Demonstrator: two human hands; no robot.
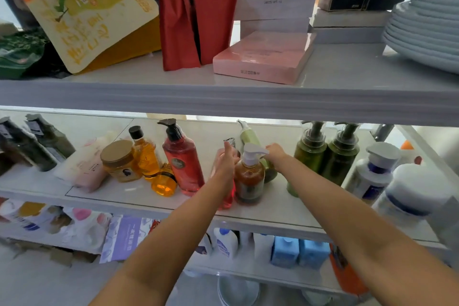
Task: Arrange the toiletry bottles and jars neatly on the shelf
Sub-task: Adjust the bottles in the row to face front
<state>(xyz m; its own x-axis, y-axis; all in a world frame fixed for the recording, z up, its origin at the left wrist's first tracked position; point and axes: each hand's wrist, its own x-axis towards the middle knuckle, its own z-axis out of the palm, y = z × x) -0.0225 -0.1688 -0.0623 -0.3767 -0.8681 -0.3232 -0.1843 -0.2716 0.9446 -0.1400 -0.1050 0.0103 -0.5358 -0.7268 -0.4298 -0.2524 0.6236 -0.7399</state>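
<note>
Bare forearms [178, 226], bare hands [226, 163]

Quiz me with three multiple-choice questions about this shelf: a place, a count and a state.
1. Where is the pink box? A) upper shelf B) among the bottles C) floor
2. How many dark green pump bottles stand together? A) one B) two C) four
3. The left hand is: A) flat, empty B) gripping the pink bottle C) holding a plate
Answers: 1 A, it lies beside the red pouches; 2 B, a pair stands side by side; 3 B, its fingers curl round the bottle.
</note>
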